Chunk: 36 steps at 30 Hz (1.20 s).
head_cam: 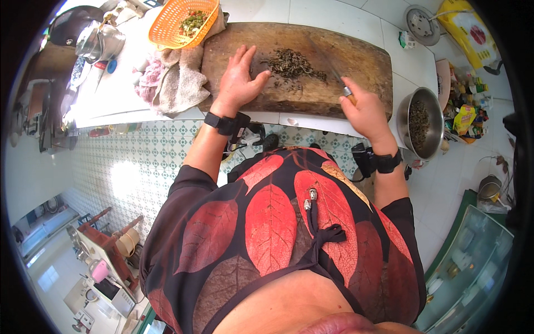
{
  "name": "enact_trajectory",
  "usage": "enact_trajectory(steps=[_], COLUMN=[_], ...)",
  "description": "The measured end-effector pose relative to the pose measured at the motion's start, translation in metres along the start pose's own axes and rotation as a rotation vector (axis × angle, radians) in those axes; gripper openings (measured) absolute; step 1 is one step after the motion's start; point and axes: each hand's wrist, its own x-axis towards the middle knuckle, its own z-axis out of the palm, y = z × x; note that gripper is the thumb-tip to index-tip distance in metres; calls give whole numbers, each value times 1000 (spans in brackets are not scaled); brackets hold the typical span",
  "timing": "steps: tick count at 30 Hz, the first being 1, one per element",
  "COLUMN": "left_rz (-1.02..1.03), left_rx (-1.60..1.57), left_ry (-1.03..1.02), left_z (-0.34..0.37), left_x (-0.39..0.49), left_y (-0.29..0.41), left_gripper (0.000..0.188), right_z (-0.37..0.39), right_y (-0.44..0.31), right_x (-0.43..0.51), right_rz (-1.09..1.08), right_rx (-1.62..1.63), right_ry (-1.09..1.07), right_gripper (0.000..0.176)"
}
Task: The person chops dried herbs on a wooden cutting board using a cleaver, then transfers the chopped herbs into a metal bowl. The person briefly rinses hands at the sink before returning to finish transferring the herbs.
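A thick wooden chopping board [233, 37] lies on the white-tiled counter. On its middle is a loose heap of dark chopped leafy greens [292, 64], with small bits scattered below. My right hand [367, 110] grips the wooden handle of a kitchen knife [333, 71]; its blade points away from me, just right of the heap. My left hand [241, 79] is spread over the board's left part, thumb towards the greens, holding nothing. Whether its palm touches the wood I cannot tell.
A steel bowl [436, 121] with more dark greens stands right of the board. To the left are an orange plastic basket [164, 29] with chopped vegetables and a beige cloth [179, 89]. A metal pot [112, 41] stands further left. Seasoning packets [465, 119] lie at the right.
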Motion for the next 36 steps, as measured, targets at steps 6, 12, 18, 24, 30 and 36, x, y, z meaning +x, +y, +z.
enact_trajectory(steps=[6,12,18,24,30,36], left_rz=[69,51,20,120,156,198], left_rx=[-102,-80,201,271,155,85], left_ry=[-117,-77,-81,-123,-167,-148], left_z=[9,-2,8,20,28,41], left_x=[-3,7,15,16,22,28], left_y=[16,11,2,4,15,27], left_gripper=[76,82,95,99,96,96], right_z=[18,9,22,62,86,104], right_y=[-17,6,40,42,20,-7], right_x=[-8,-36,-84,-99,-79,-54], right_rz=[-9,302,480,504,499,480], right_rx=[193,844,1408,1656,1667,1639], right_ry=[-59,27,125,128,105,30], right_gripper=[44,44,19,16,22,28])
